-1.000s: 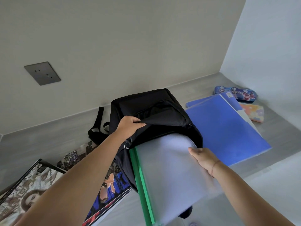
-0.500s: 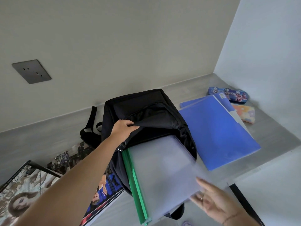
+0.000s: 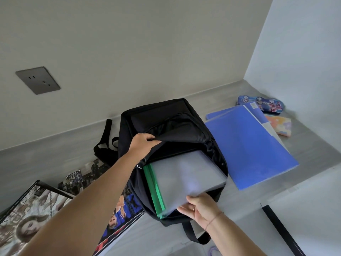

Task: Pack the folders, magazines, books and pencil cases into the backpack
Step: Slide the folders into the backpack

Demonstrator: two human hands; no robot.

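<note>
Status: clear folder [image 3: 186, 174] part-way in backpack [image 3: 166, 115], long axis into mouth, green spine left.
L hand [image 3: 142, 146] fingers clench flap [image 3: 177, 133], mouth gapes above; R hand [image 3: 201, 207] fingers pinch near edge.

Far end of green-spined folder [image 3: 186, 180] hidden inside backpack [image 3: 166, 115], under flap pinched by left grip [image 3: 142, 145]. Magazines [image 3: 36, 209] left of that grip: cropped by frame edges, partly under forearm. Pencil case [image 3: 267, 105] beyond right grip [image 3: 201, 207]: partly behind blue folders [image 3: 245, 145].
</note>
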